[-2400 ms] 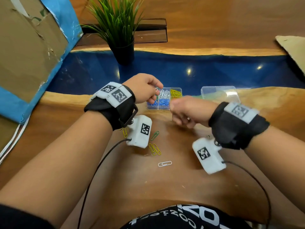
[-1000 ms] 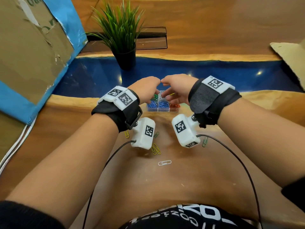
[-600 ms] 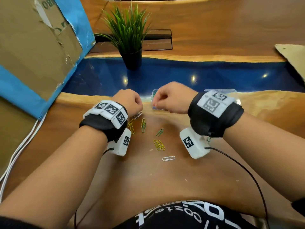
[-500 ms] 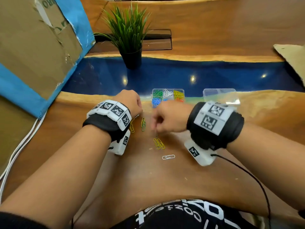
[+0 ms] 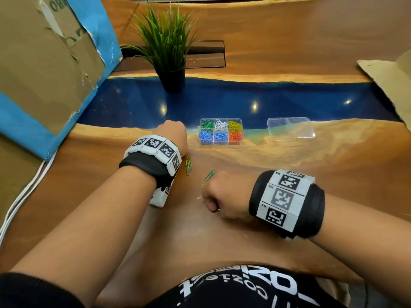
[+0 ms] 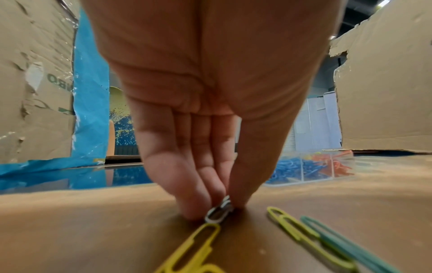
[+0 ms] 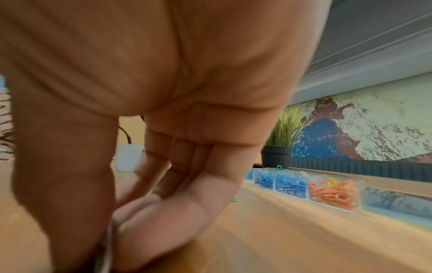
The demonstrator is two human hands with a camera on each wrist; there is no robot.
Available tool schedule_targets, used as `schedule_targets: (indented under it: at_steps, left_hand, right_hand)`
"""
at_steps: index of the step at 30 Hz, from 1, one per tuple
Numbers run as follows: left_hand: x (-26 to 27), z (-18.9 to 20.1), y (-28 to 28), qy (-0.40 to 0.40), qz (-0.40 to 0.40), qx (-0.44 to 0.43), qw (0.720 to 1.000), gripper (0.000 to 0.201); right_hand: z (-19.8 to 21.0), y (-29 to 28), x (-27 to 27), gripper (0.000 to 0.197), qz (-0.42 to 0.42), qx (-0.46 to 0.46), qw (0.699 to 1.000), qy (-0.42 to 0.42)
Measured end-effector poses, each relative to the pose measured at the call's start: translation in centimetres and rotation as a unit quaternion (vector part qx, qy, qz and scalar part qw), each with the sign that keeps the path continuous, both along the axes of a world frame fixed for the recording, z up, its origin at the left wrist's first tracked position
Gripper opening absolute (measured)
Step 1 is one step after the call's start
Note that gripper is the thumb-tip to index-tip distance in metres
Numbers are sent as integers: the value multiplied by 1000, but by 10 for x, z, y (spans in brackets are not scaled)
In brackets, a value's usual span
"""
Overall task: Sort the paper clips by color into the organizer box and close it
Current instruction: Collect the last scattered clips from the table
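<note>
Left hand [image 6: 210, 129]: fingers point down at the wooden table [image 5: 289, 252]; thumb and fingertips pinch a white wire paper clip [image 6: 219, 212] against the wood, near the table's middle
Right hand [image 5: 224, 194]: knuckles up, fingers curled; thumb and fingers pinch a thin pale clip [image 7: 106, 245], blurred in the wrist view
Loose clips: a yellow one [image 6: 194, 247] touches the white clip's end; a yellow and green pair [image 5: 188, 165] lies beside the left wrist; a green one [image 5: 210, 175] lies just beyond the right knuckles
Organizer box [image 5: 220, 131]: clear hard plastic, rectangular, six compartments; green, white, yellow behind; blue, blue, orange in front; stands open where the wood meets the glossy blue resin strip [image 5: 289, 101]
Lid [image 5: 290, 128]: clear, flat, rounded corners; lies apart, to the box's right
Background: spiky green plant in a black pot [image 5: 172, 70]; torn cardboard with blue tape [image 5: 44, 63] at the left edge
</note>
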State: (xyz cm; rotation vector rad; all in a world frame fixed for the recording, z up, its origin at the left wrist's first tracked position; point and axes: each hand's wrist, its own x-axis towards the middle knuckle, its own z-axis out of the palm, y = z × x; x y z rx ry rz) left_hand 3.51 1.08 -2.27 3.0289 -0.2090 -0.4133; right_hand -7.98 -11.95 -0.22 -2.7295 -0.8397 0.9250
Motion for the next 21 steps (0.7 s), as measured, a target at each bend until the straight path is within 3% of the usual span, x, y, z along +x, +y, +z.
schedule_targets:
  at_steps: [14, 21]
  left_hand:
    - [-6, 2, -3, 36, -6, -17, 999, 16]
    - [0, 26, -12, -2, -19, -150, 988, 3]
  right_hand:
    - [12, -17, 28, 20, -96, 59, 993, -37]
    - [17, -40, 68, 13, -268, 158, 945, -95]
